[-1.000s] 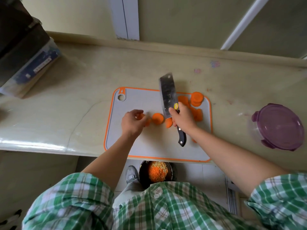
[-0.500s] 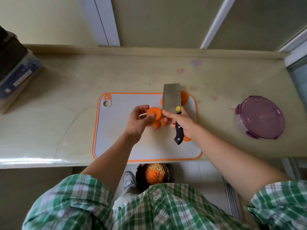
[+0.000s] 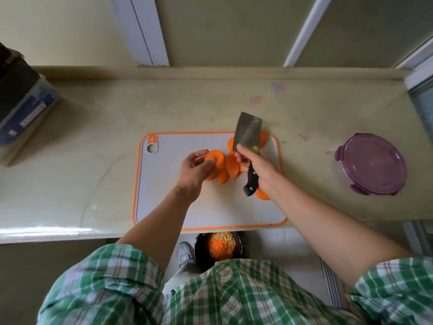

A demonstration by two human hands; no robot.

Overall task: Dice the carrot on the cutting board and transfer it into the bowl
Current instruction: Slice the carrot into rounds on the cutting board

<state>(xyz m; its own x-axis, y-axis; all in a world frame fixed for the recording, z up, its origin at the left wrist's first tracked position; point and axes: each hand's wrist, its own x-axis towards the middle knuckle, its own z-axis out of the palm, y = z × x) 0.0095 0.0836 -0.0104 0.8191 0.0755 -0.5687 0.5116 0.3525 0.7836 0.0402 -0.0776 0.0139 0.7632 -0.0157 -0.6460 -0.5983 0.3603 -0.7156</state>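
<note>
1. Left hand (image 3: 194,171) is at mid-board (image 3: 164,198), thumb and fingers pinching a carrot slice (image 3: 216,158).
2. More slices (image 3: 232,168) lean together just right of it, and others peek out at the board's far right corner.
3. A lone slice (image 3: 262,195) lies near the board's right edge.
4. Right hand (image 3: 261,168) grips the knife (image 3: 248,133) by its black handle, blade over that far right corner.
5. The bowl (image 3: 198,245) sits below the board's near edge, with diced bits inside.
6. A purple-lidded tub (image 3: 371,164) stands well right of the board.

Matt grey plastic cutting board (image 3: 164,202), dull metal cleaver (image 3: 248,133), glossy stone-like counter (image 3: 93,137)
</note>
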